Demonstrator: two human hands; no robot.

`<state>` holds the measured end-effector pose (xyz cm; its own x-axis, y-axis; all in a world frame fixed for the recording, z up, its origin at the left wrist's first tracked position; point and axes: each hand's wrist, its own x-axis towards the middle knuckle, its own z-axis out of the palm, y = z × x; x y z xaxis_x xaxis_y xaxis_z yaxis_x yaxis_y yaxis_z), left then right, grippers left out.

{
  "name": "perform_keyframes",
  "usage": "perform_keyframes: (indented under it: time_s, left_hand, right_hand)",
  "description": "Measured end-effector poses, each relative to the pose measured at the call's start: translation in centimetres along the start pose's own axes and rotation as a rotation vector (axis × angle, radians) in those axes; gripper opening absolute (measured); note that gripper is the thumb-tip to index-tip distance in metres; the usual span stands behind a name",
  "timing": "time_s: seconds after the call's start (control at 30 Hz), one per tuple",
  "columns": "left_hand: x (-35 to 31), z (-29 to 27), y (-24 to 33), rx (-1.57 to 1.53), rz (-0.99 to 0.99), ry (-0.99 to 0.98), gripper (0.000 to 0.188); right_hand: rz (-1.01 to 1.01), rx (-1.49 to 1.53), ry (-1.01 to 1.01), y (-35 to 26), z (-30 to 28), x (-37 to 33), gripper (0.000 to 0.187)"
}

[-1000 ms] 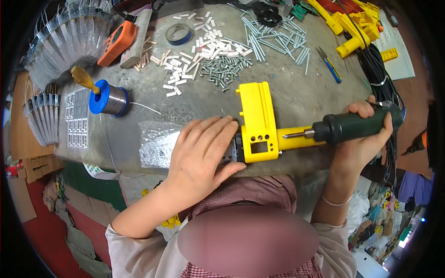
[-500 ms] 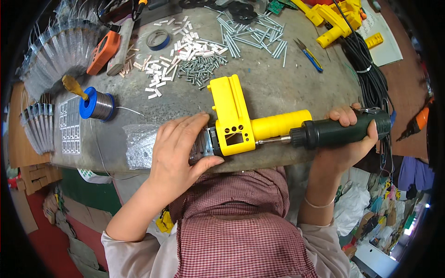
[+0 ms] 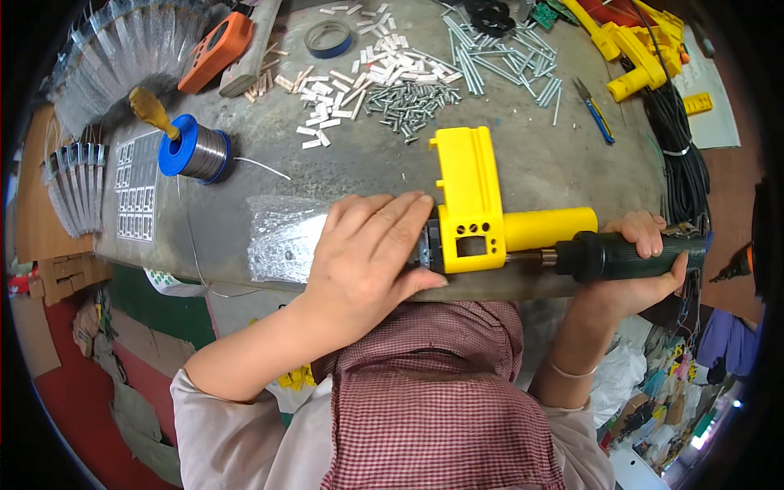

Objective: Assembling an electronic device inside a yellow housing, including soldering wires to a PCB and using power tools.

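Note:
My left hand [image 3: 363, 257] is closed around a part wrapped in bubble wrap [image 3: 282, 245], whose dark end meets a yellow plastic housing [image 3: 474, 180]. The housing lies at the bench's front edge, its round handle [image 3: 555, 227] pointing right. My right hand [image 3: 629, 292] grips a dark green electric screwdriver [image 3: 592, 257], held level. Its bit [image 3: 527, 256] meets the right side of the housing's lower block, below the handle; the tip is hidden. My left palm and fingers cover the joint between wrapped part and housing.
Behind lie screws [image 3: 412, 106], white pieces [image 3: 335, 98], long metal rods [image 3: 506, 61] and a tape roll [image 3: 328, 39]. At left stand a solder spool [image 3: 192, 151] and an orange meter [image 3: 215, 51]. Cutters [image 3: 594, 113], yellow housings [image 3: 645, 57] and a black cable bundle [image 3: 682, 155] are at right.
The whole view has shifted, so bench, hands and housing appear farther right. The screwdriver is slightly closer to the housing, with less of its bit showing. Both hands keep their grips.

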<state>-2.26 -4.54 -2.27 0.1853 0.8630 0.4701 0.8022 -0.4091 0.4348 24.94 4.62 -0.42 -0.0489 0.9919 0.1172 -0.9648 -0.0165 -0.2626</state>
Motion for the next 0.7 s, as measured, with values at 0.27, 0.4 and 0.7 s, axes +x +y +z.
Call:
perform_keyframes:
  time_s: [0.27,0.4,0.7]
  left_hand:
    - [0.1,0.2,-0.3,-0.019,0.036,0.025,0.073]
    - [-0.1,0.4,-0.2,-0.032,0.033,0.035,0.072]
    - [-0.1,0.1,-0.2,-0.023,0.029,0.056,0.073]
  right_hand:
    - [0.022,0.01,-0.004,-0.2,-0.1,-0.2,0.036]
    - [0.013,-0.009,-0.004,-0.1,0.0,-0.7,0.035]
    - [-0.038,-0.065,0.025,-0.1,0.5,-1.2,0.033]
